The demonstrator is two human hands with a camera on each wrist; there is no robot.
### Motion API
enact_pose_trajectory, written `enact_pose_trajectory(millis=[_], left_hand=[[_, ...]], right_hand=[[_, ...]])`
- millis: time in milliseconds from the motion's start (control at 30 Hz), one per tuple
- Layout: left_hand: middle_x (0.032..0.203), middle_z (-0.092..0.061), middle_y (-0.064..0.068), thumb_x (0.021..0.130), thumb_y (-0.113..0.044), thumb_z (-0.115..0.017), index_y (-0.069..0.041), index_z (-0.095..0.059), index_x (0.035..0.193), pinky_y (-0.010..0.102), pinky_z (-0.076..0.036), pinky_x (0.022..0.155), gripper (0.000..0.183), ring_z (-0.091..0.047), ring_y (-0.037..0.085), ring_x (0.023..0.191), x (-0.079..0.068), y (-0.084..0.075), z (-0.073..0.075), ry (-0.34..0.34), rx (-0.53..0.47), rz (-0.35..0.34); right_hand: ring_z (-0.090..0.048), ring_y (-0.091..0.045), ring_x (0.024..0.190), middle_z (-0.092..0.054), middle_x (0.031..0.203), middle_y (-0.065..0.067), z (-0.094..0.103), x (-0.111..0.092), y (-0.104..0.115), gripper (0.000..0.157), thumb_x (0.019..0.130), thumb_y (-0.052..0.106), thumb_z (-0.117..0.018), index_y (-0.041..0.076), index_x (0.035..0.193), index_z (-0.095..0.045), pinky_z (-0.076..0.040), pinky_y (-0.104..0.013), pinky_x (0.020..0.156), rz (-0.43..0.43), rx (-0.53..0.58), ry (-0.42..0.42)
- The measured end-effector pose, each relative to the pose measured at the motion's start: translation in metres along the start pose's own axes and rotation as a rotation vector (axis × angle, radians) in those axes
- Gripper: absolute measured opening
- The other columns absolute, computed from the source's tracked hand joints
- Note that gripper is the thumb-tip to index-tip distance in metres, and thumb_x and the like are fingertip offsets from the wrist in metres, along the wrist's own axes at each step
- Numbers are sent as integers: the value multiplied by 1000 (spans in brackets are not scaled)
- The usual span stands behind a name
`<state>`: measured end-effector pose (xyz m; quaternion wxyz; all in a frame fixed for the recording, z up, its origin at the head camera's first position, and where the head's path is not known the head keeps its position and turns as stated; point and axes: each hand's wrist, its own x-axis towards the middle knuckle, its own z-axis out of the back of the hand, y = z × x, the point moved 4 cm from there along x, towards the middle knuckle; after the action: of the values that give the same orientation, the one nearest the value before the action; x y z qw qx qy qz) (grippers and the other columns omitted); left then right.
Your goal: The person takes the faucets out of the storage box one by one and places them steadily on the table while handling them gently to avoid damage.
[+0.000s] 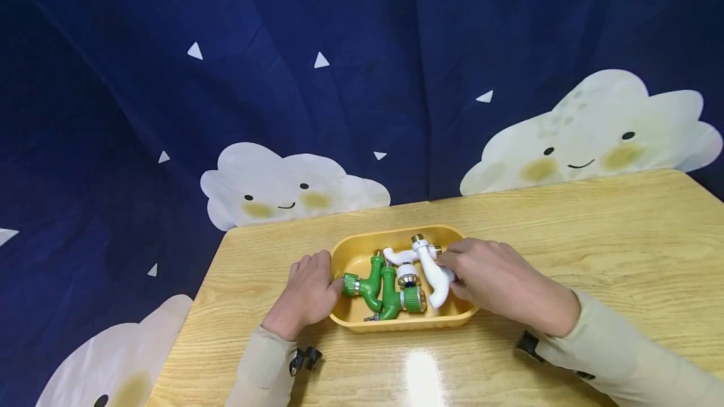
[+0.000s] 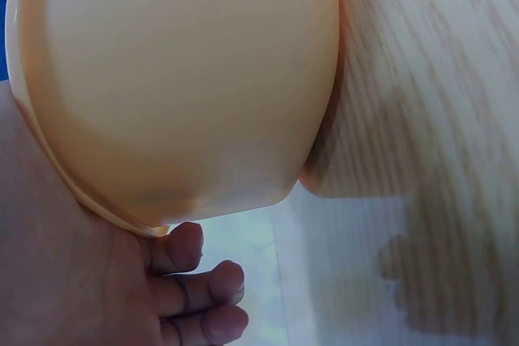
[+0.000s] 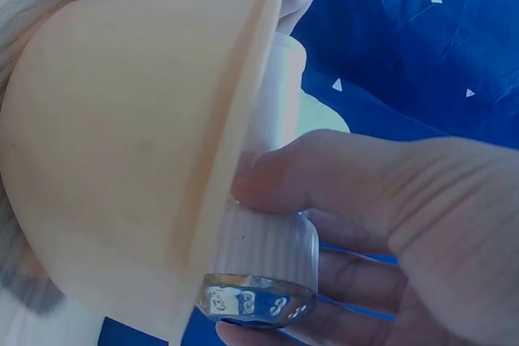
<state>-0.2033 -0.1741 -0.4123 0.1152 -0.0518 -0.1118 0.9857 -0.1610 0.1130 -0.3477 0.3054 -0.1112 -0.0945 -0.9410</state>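
Note:
A yellow plastic basin (image 1: 407, 326) holds two white faucets and two green faucets. My right hand (image 1: 498, 278) reaches over its right end and grips the white faucet (image 1: 433, 272) by its ribbed handle (image 3: 268, 242), thumb on one side, fingers on the other. At the left end, my left hand (image 1: 308, 291) holds the basin's rim, the thumb over the edge close to a green faucet (image 1: 371, 278). In the left wrist view several bent fingers (image 2: 223, 281) show outside the basin wall. The second green faucet (image 1: 389, 297) and second white faucet (image 1: 403, 257) lie between them.
The basin stands on a light wood table (image 1: 594, 237). Behind the table hangs a dark blue curtain (image 1: 362, 80) printed with white clouds and triangles. A black strap piece (image 1: 303, 360) is on the left wrist, another (image 1: 530, 345) on the right.

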Motion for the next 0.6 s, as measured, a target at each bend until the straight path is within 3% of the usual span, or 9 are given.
enact_pose_trajectory(millis=[267,600], left_hand=[[88,-43,6,99,-28,-52,-11,-44,96,39,-28,83,19,-37,24,84,0,0,0,0,-1,4],[88,-44,6,99,-28,-53,-11,-44,97,39,-29,83,19,-38,24,85,1,1,0,-2,1,1]], right_hand=[[-63,-11,73,-75,94,-1,4,0,-2,33,76,13,-86,12,108,-78,-52,-30,58,-22,6,7],[-58,-9,70,-73,92,1,7,0,-4,30,75,13,-85,13,105,-77,-48,-29,55,-34,2,9]])
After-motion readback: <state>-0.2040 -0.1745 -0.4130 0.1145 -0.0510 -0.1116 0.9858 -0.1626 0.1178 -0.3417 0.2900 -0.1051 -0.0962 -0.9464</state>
